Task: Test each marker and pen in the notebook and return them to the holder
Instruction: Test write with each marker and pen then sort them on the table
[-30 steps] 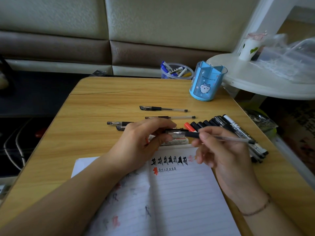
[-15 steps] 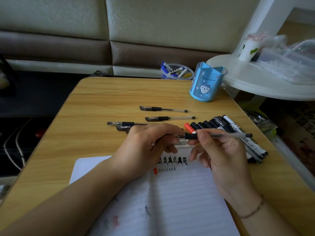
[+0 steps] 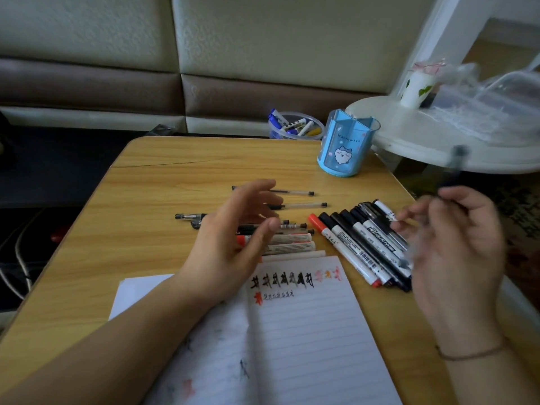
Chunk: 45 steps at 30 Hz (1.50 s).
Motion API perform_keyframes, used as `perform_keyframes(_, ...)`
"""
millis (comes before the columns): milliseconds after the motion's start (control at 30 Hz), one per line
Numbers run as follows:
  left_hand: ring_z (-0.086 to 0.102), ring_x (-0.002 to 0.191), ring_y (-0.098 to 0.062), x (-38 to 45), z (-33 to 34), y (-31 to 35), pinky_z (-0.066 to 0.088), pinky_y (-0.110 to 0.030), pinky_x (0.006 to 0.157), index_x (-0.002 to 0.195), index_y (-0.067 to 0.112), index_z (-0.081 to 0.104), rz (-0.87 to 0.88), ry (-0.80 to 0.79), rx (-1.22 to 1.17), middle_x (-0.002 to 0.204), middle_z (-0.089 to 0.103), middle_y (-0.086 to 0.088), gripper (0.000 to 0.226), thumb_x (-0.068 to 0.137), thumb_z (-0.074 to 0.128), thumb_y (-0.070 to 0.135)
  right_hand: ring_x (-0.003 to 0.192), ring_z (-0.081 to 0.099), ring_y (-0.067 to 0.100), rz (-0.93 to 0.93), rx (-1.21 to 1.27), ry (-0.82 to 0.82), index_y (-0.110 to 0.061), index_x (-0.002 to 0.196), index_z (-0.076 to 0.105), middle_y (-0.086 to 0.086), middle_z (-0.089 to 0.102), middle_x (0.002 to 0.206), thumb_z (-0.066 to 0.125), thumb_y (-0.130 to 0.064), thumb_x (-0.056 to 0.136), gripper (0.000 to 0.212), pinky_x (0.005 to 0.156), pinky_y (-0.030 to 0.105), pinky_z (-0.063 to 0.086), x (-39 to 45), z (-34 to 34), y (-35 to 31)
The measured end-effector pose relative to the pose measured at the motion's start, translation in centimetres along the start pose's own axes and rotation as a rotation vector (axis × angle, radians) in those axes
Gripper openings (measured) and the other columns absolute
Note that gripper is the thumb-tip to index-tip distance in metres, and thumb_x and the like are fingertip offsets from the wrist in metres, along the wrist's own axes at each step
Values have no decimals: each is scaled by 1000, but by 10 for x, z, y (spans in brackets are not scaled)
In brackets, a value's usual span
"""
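An open lined notebook [image 3: 304,331] lies at the table's near edge, with black and red test marks along the top of its right page. My left hand [image 3: 233,241] hovers open above several markers and pens [image 3: 287,244] lying just beyond the notebook. My right hand [image 3: 450,247] is at the right, gripping a blurred black gel pen [image 3: 454,165] that points up and away. A fanned row of black and red markers [image 3: 359,244] lies between the hands. The blue cat-print holder [image 3: 346,144] stands at the far right of the table.
Two clear gel pens [image 3: 298,198] lie mid-table. A clear cup of markers [image 3: 295,127] sits behind the table's far edge. A white round side table [image 3: 423,147] with a paper cup and plastic wrap overhangs the right. A padded wall is behind.
The hands were together over the notebook, both on the pen. My left hand has let go and opened; my right hand swung the pen out to the right and upward.
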State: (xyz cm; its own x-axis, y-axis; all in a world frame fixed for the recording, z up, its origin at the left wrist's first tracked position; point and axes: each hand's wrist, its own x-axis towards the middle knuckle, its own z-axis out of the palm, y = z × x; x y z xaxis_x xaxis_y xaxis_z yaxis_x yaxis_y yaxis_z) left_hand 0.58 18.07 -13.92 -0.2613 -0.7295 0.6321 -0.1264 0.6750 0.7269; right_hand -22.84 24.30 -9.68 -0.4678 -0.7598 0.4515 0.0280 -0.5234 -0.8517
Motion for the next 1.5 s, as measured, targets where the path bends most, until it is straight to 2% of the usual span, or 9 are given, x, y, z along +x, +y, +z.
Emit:
perform_keyframes(167,67,102,-18,-1,0,0,57,-41,83,131,21,48,5,-3,-8,114,66,4,38,95,56,23,64,62,12,-131,-505,97,-36,103,44,-4,66,83,59,-6,93,35,59,21,52,7,-12,8)
perform_keyframes(233,68,101,-18,-1,1,-1,57,-40,82,130,21,49,2,-2,-3,113,66,5,36,95,56,21,64,62,7,-99,-785,85,-35,103,53,-9,68,86,68,-18,88,27,54,14,49,7,-15,12)
perform_keyframes(333,67,102,-16,0,0,-1,56,-37,83,128,17,53,19,5,42,112,67,5,34,95,59,12,72,61,12,-64,-1167,53,-27,90,68,-8,69,85,72,-32,82,10,51,24,41,5,-17,17)
perform_keyframes(467,66,103,-16,0,0,-1,55,-35,85,127,13,54,36,5,72,111,67,3,36,92,59,8,100,53,31,-36,-1466,-29,-28,86,71,-1,69,100,76,-33,78,11,73,36,40,6,-16,25)
perform_keyframes(667,65,100,-15,1,0,-3,53,-29,85,124,11,57,47,7,109,110,67,5,32,92,58,8,108,49,33,70,-1502,-56,-32,87,68,-1,67,110,72,-38,80,11,87,45,39,8,-16,28)
perform_keyframes(800,64,98,-9,2,0,-5,49,-20,83,118,13,61,27,51,182,105,67,7,27,91,59,10,108,48,32,-4,-1486,-38,-30,91,69,-1,67,107,70,-38,80,13,88,46,39,7,-10,25)
perform_keyframes(900,59,92,1,3,0,-7,42,-11,78,110,15,66,14,88,266,100,65,11,21,90,60,12,107,47,26,-122,-1485,-140,-29,93,70,-4,66,105,69,-37,82,14,88,44,41,9,2,22)
perform_keyframes(1200,50,82,3,5,-2,-10,40,-20,75,105,18,67,-29,193,334,94,61,14,20,87,60,13,112,47,16,-112,-1565,-622,-35,111,67,-8,62,116,61,-39,91,21,94,39,44,59,62,48)
perform_keyframes(1500,55,92,-8,6,-2,-8,46,-29,81,105,15,68,9,195,311,96,63,10,21,85,62,8,108,46,16,-127,-1642,-767,-34,97,72,-7,63,105,63,-42,89,14,81,35,40,74,103,66)
